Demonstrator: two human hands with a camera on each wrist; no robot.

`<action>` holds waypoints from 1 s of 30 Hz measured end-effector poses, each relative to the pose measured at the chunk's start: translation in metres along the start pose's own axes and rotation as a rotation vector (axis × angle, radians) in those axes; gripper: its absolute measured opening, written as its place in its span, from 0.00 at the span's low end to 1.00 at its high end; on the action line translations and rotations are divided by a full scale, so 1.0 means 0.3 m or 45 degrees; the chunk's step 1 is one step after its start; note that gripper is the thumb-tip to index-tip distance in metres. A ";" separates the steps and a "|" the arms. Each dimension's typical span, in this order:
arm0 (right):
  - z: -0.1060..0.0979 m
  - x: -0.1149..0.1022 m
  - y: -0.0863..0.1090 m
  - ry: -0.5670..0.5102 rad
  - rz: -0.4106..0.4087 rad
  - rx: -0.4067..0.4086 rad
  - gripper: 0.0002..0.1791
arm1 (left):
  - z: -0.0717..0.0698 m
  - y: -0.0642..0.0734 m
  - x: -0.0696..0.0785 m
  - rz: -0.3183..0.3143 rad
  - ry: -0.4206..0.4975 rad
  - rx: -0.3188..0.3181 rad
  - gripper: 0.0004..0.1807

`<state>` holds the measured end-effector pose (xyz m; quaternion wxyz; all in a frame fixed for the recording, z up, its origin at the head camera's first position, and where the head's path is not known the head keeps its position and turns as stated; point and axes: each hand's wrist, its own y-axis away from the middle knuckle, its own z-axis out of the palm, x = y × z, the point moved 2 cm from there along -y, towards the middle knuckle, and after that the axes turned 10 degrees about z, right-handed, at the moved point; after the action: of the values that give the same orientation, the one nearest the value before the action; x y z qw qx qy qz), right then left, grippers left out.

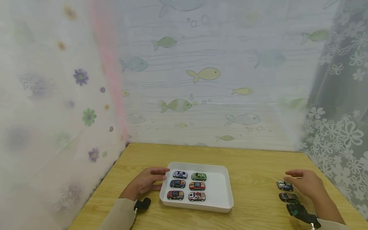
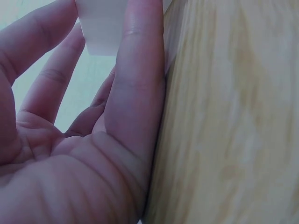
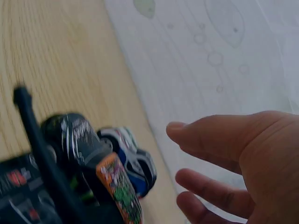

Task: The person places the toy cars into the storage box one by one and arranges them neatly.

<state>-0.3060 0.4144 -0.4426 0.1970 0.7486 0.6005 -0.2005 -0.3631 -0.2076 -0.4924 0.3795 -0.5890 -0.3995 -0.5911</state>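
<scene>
A white tray (image 1: 211, 206) holds several small toy cars in two columns, among them a green car (image 1: 199, 176), a blue car (image 1: 177, 183) and a red-and-yellow car (image 1: 197, 186). My left hand (image 1: 145, 182) is at the tray's left side, its extended fingers touching the wall; the left wrist view shows its edge resting on the wood. On the right, my right hand (image 1: 310, 185) is beside a white-and-blue toy car (image 1: 284, 185), with nothing between thumb and fingers. Nearer me are a dark toy car (image 1: 288, 197) and a black one (image 1: 296, 209), partly covered by the wrist camera.
The wooden table (image 1: 256, 172) extends between the tray and the cars on the right. Behind it hangs a curtain (image 1: 207, 95) printed with fish. Flowered curtains (image 1: 51, 127) border the left and right sides.
</scene>
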 end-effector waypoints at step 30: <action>0.038 0.062 -0.020 -0.006 0.045 -0.212 0.40 | -0.004 0.002 -0.004 0.017 0.045 -0.026 0.31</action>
<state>-0.3088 0.4248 -0.4626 0.2635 0.7396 0.6013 -0.1481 -0.3630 -0.2089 -0.4935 0.3845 -0.5851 -0.3828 -0.6027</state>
